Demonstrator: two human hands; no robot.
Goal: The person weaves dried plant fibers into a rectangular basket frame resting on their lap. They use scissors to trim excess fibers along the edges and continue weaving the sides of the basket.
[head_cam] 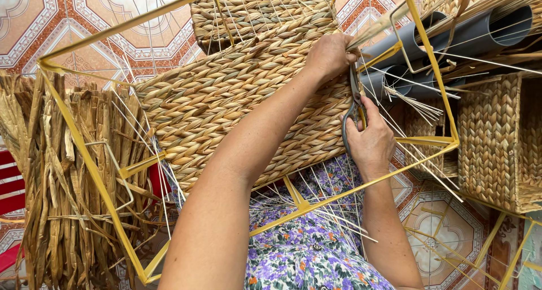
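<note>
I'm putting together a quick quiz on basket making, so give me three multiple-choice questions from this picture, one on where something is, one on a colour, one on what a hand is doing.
1. Where does the bundle of dried fibre strips lie?
A. left of the frame
B. inside the pipes
C. on the lap

2. What colour is the metal frame?
A. blue
B. yellow
C. black

3. What is the right hand doing?
A. resting flat and empty
B. holding a cup
C. gripping scissors

Answers:
1 A: the dried fibre strips hang at the picture's left.
2 B: the metal frame has yellow bars around the woven panel.
3 C: the right hand has fingers through the scissors, while the left hand grips the panel's edge.
</note>
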